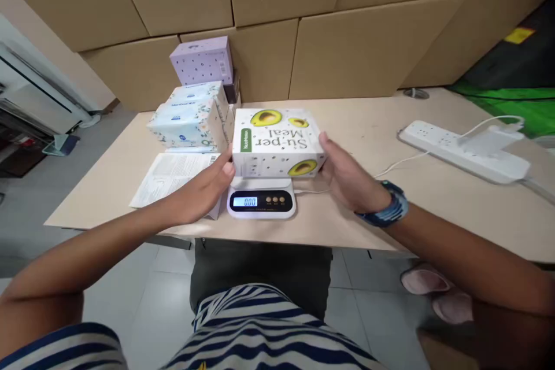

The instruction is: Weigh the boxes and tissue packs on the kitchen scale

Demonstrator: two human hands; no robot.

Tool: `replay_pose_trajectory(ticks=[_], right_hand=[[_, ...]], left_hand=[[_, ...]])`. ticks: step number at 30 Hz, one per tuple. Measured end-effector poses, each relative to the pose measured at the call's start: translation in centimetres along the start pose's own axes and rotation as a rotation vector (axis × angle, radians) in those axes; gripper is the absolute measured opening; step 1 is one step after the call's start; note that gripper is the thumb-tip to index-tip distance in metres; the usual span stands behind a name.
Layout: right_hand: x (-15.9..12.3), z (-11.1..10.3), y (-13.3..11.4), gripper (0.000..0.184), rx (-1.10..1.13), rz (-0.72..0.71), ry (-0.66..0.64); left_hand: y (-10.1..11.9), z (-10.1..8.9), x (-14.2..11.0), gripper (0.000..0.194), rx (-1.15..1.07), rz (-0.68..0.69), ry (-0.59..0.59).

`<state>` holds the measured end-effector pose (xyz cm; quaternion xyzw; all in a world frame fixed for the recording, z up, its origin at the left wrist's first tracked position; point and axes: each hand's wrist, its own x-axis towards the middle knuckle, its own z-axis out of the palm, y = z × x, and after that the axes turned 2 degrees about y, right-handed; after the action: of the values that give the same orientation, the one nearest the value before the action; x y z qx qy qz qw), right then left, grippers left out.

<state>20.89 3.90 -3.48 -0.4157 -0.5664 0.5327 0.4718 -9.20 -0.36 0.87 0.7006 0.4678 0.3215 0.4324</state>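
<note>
A white carton (277,141) printed with avocados and "Super Meal" is held between my two hands, its lettering upside down to me. My left hand (202,191) presses its left side, and my right hand (347,176), with a blue watch band at the wrist, grips its right side. Under the carton sits a white digital scale (262,203), its lit display reading 0.00. The carton hides the scale's platform, so whether the two touch I cannot tell. A flat printed packet (169,176) lies beside my left hand.
Tissue packs (186,121) are stacked at the back left of the table, with a purple box (203,62) behind them. On the right lies a white power strip (463,150) with a plugged-in adapter; a thin white cable (403,161) runs toward the scale. Cardboard boxes (347,52) wall the back.
</note>
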Motion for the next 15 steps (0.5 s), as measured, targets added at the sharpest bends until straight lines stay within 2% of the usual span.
replay_pose_trajectory(ticks=[3,5,7,9,11,13,14,15], right_hand=[[-2.8,1.8,3.0,0.110,-0.284,0.065,-0.062],[-3.3,2.2,4.5,0.117,-0.399,0.042,-0.042],[-2.8,2.0,5.2,0.119,-0.438,-0.084,0.006],[-1.6,1.5,5.0,0.114,-0.411,-0.232,0.082],[-0.4,0.6,4.4,0.104,-0.343,-0.260,0.180],[0.5,-0.3,4.1,0.096,-0.260,-0.177,0.274],[0.6,-0.6,4.1,0.093,-0.226,-0.144,0.310],[0.5,-0.8,4.2,0.092,-0.206,-0.136,0.326]], left_hand=[[-0.4,-0.6,-3.2,0.096,0.166,-0.040,0.113],[-0.2,-0.9,-3.8,0.106,0.276,0.057,0.164],[0.0,-1.3,-4.4,0.107,0.352,0.209,0.184],[-0.9,-1.4,-6.1,0.094,0.426,0.336,0.239],[-3.6,-0.6,-8.7,0.076,0.503,0.415,0.422],[-7.8,1.1,-11.8,0.065,0.571,0.459,0.768],[-10.1,2.1,-13.3,0.067,0.639,0.472,0.961],[-12.2,3.2,-14.8,0.077,0.741,0.391,1.010]])
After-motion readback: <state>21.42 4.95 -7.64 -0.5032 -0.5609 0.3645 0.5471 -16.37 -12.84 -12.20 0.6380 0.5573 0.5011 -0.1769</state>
